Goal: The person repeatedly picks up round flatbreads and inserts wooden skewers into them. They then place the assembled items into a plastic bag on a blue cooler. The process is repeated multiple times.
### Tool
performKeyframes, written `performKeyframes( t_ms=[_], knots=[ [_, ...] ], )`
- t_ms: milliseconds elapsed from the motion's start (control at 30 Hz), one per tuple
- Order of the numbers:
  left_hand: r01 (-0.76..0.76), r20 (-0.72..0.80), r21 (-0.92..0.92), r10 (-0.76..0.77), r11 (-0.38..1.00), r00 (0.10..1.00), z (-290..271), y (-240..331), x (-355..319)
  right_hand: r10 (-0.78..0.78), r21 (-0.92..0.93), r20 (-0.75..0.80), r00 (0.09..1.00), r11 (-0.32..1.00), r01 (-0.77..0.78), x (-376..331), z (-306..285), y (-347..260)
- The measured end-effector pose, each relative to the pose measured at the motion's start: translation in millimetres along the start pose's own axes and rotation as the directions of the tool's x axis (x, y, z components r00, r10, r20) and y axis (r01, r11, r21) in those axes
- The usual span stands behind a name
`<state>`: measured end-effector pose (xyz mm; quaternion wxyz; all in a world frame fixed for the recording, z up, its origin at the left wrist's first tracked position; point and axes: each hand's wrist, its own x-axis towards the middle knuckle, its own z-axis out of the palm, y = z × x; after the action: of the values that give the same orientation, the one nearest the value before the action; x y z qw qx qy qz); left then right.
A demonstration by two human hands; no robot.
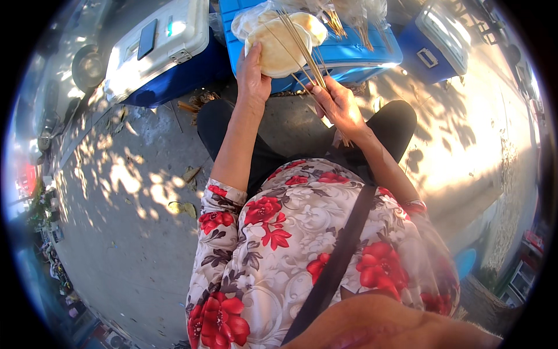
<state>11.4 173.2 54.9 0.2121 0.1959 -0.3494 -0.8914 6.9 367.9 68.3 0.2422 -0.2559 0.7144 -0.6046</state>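
Note:
A thin, round, pale flatbread (273, 53) stands tilted in my left hand (254, 77), whose thumb lies on its face near the left edge; the other fingers are hidden behind it. In my right hand (339, 107) is a bundle of thin bamboo skewers (314, 68), its fingers wrapped round the lower part. Their upper ends fan out across the front of the flatbread, and the lower ends stick out below my palm. Whether any skewer pierces the bread I cannot tell. Just beyond, more flatbreads (314, 27) lie with clear plastic on a blue box (372, 56).
Further skewers (336, 24) in plastic bags lie on the blue box. To its left stands a cooler with a white lid (200, 26), a dark phone (147, 39) on top. Another blue cooler (433, 55) is at the right. Dry leaves (183, 209) dot the concrete ground.

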Motion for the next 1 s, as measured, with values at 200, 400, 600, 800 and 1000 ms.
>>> performKeyframes(
  t_ms=[200, 400, 600, 800, 1000],
  knots=[
    [-0.082, 0.019, 0.038, 0.081, 0.996, 0.997, -31.0, 28.5, 30.1, 0.179, -0.05, 0.029, 0.983, 0.983, -0.178, -42.3, -22.5, -14.0],
    [-0.1, 0.04, 0.0, 0.1, 0.995, 0.994, -34.3, 30.2, 32.8, 0.217, -0.08, 0.029, 0.976, 0.974, -0.214, -54.8, -23.0, -20.9],
    [-0.121, 0.022, 0.03, 0.12, 0.992, 0.992, -16.7, 26.8, 21.7, 0.138, -0.16, -0.013, 0.99, 0.977, -0.138, -48.4, -23.4, -14.1],
    [-0.108, 0.019, 0.04, 0.107, 0.993, 0.994, -0.3, 24.3, 4.4, -0.017, -0.256, -0.026, 1.0, 0.967, 0.01, -35.4, -20.7, -9.5],
    [-0.106, 0.047, 0.064, 0.103, 0.992, 0.994, 7.8, 11.4, -9.0, -0.066, -0.13, -0.037, 0.997, 0.99, 0.06, -23.0, -13.4, -4.8]
  ],
)
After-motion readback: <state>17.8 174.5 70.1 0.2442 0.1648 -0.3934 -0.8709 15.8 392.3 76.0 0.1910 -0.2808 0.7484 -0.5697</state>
